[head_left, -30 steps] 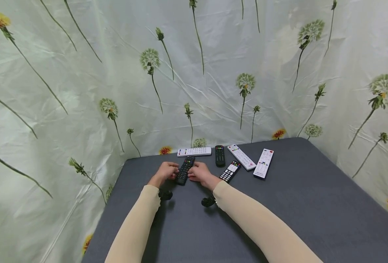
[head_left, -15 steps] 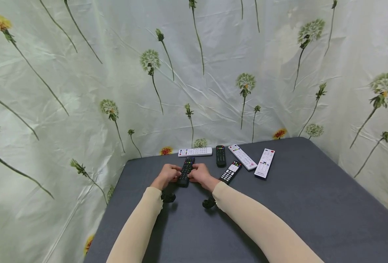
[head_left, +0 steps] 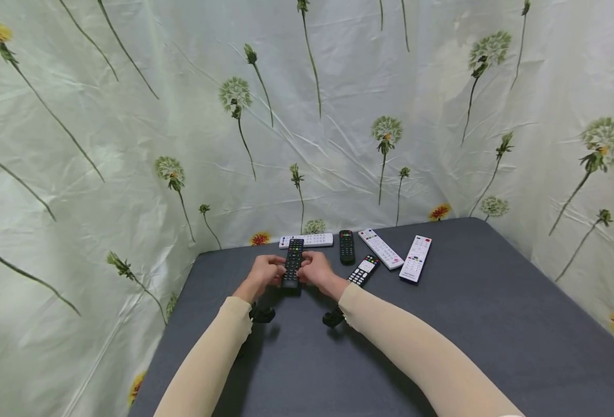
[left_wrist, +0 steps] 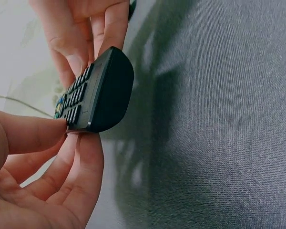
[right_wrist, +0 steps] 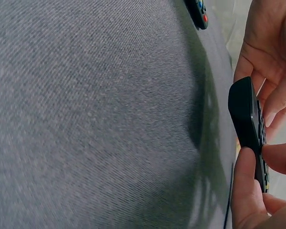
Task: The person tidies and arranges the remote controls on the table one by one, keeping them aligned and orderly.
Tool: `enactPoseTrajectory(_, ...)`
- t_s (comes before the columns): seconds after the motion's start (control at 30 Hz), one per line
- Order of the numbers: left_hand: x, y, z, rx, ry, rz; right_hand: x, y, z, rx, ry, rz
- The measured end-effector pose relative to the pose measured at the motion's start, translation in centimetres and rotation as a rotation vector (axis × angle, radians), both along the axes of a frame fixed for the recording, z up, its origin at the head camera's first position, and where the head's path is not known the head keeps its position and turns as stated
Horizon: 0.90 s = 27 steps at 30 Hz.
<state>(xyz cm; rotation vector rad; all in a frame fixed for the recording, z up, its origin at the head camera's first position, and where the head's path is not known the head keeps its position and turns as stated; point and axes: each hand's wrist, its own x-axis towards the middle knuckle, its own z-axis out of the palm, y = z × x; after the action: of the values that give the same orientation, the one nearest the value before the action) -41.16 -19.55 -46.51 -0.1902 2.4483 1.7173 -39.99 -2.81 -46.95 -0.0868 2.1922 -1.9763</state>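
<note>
Both hands hold a black remote control (head_left: 293, 262) between them, close over the grey tabletop (head_left: 296, 359). My left hand (head_left: 266, 272) pinches its left edge, thumb on the button side and fingers beneath. My right hand (head_left: 318, 271) holds the opposite edge, thumb over the buttons. From the left wrist, the smooth near end of the remote control (left_wrist: 112, 93) faces the camera, its keypad turned up, and shadows fall on the cloth below. In the right wrist view the remote control (right_wrist: 243, 109) shows its end and long side.
Behind the hands lie a white remote (head_left: 321, 239), partly overlapped by the held one, and a small black remote (head_left: 346, 248). Farther right are a white remote (head_left: 382, 249), a black one with white keys (head_left: 365, 269), and another white remote (head_left: 416, 258). A flowered curtain (head_left: 192, 104) hangs behind.
The black remote control has come up off the table in both hands and turned straighter. Its far end now overlaps the white remote behind; a shadow shows beneath. The other remotes stay put.
</note>
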Motion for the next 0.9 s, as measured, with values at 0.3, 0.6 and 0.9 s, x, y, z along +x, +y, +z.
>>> enactPoseTrajectory(0.3, 2.5, -0.2, 1.6, -0.006, 0.044, 0.007, 1.1, 0.0, 0.9, -0.017, 0.030, 0.074)
enactPoseTrajectory(0.6, 6.6, -1.3, 1.8, -0.022, 0.037, 0.026, 4.1, -0.8, 0.5, -0.068, 0.011, 0.149)
enactPoseTrajectory(0.9, 10.1, -2.1, 1.7, -0.055, 0.049, 0.040, 6.9, -1.6, 0.3, -0.094, 0.025, 0.202)
